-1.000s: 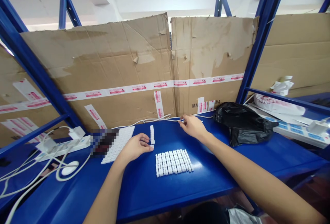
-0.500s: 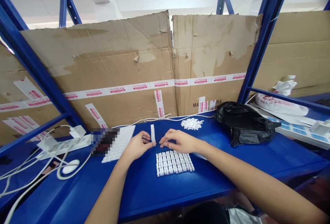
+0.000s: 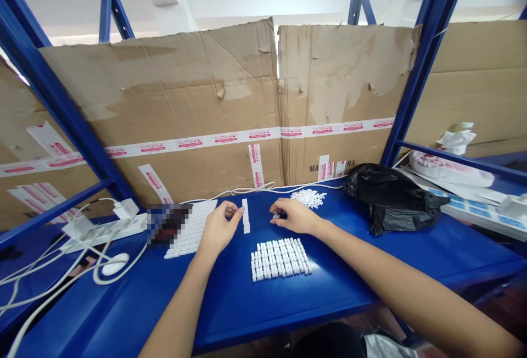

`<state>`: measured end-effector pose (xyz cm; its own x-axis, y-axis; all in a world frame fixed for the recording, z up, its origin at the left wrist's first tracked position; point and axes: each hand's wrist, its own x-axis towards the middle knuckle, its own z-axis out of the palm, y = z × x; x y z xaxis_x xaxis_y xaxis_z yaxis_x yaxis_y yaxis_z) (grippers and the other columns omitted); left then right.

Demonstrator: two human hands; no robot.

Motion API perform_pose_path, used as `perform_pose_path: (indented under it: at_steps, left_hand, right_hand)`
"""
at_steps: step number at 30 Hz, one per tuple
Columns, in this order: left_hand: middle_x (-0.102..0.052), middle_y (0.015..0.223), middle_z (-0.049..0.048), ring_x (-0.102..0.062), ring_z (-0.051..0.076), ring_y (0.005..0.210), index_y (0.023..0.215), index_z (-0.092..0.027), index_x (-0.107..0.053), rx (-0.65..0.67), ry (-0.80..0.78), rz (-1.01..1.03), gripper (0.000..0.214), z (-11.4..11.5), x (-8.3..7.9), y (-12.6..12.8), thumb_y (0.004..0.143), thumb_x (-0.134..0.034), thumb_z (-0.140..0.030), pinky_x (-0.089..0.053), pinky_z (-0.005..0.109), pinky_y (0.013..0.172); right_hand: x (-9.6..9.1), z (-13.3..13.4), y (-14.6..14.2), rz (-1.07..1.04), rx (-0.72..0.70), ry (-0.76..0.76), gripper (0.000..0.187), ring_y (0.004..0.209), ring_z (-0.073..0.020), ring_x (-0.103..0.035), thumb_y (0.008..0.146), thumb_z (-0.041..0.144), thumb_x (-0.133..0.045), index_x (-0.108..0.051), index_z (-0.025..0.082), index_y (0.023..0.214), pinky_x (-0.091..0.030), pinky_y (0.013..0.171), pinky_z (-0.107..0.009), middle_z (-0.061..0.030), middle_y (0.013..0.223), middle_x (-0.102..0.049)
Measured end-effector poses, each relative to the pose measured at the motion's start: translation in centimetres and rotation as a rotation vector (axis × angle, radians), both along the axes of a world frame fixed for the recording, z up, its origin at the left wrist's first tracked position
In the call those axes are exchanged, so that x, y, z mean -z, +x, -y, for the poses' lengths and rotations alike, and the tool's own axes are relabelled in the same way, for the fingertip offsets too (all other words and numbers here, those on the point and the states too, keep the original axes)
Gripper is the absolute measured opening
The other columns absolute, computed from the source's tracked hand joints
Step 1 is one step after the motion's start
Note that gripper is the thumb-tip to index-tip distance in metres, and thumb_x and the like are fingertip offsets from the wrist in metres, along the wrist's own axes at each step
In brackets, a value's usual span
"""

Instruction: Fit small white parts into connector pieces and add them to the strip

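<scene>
A short row of small white pieces (image 3: 246, 216) lies upright in my view on the blue table. My left hand (image 3: 220, 226) is just left of it, fingers loosely curled and thumb apart, with nothing visible in them. To the right of the row, my right hand (image 3: 297, 216) has thumb and fingers pinched on a small white piece (image 3: 275, 217), partly hidden by the fingertips. Behind that hand is a loose pile of small white pieces (image 3: 313, 198). Nearer me, several joined rows of white pieces (image 3: 282, 259) lie side by side.
A larger white sheet of rows (image 3: 193, 229) lies on the left, beside a blurred dark item (image 3: 168, 226). Power strips and white cables (image 3: 102, 237) crowd the left edge. A black plastic bag (image 3: 391, 199) sits at the right. Cardboard (image 3: 185, 94) stands behind the table.
My right hand has moved right, away from the short row and towards the loose pile. My left hand has drawn slightly away from the row's near end.
</scene>
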<state>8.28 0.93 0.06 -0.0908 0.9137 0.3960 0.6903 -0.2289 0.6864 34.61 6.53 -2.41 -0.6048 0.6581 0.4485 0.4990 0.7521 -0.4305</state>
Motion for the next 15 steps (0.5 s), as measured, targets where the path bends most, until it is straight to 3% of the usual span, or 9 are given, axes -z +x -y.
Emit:
perform_pose_path:
  at_steps: [3,6,10,15]
  left_hand:
    - [-0.075,0.083,0.0039,-0.071,0.023,0.080,0.089,-0.022,-0.064,0.099,-0.031,0.078,0.031,0.1,0.2,0.7,0.091,-0.061,-0.052,-0.052,0.033,0.069]
    - [-0.078,0.096,0.0086,-0.074,0.025,0.087,0.101,-0.020,-0.067,0.246,-0.117,0.268,0.036,0.0,0.7,1.4,0.090,-0.065,-0.053,-0.057,0.034,0.071]
    - [-0.076,0.119,0.0164,-0.076,0.027,0.100,0.121,-0.015,-0.067,0.402,-0.261,0.599,0.054,0.3,0.8,2.6,0.083,-0.076,-0.053,-0.060,0.041,0.091]
    - [-0.079,0.113,0.0136,-0.076,0.026,0.106,0.119,-0.014,-0.073,0.455,-0.364,0.855,0.050,0.8,0.5,3.9,0.079,-0.086,-0.041,-0.055,0.042,0.106]
  right_hand:
    - [0.2,-0.2,0.0,0.006,-0.009,0.001,0.021,0.088,-0.0185,-0.071,0.085,0.014,-0.074,-0.075,0.019,0.106,-0.053,0.084,-0.031,-0.0062,0.102,-0.076]
    - [-0.3,0.4,-0.8,-0.150,-0.019,-0.044,0.022,0.085,-0.0161,-0.072,0.088,0.011,-0.068,-0.074,0.019,0.107,-0.056,0.083,-0.030,-0.0047,0.102,-0.077]
    - [-1.3,1.7,-1.8,-0.406,-0.095,-0.107,0.022,0.092,-0.0157,-0.073,0.092,0.018,-0.067,-0.070,0.020,0.115,-0.060,0.089,-0.033,-0.0065,0.113,-0.075]
    - [-1.8,2.5,-2.3,-0.469,-0.155,-0.111,0.023,0.096,-0.0164,-0.074,0.093,0.021,-0.069,-0.070,0.021,0.115,-0.061,0.092,-0.034,-0.0055,0.112,-0.076]
